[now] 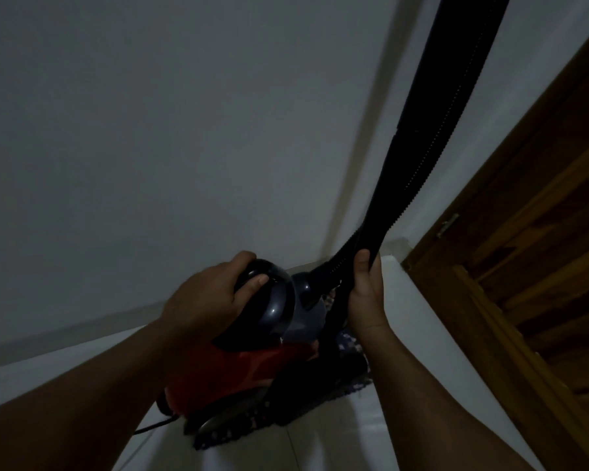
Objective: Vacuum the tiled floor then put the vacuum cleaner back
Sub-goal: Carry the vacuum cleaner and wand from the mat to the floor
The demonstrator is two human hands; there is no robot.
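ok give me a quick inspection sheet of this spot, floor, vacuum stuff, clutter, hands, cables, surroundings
surface: pale tiled floor, dimly lit.
job's things: red vacuum cleaner stands on a dark patterned mat; its black ribbed hose rises out of the top of the frame.
clutter: nothing seen.
grippers: left hand grips the dark handle on top of the vacuum cleaner; right hand grips the hose low down, thumb up.
cables: a black cord runs from the vacuum cleaner's base across the floor toward the left.
surroundings: white wall corner behind; wooden door with a metal hinge on the right.
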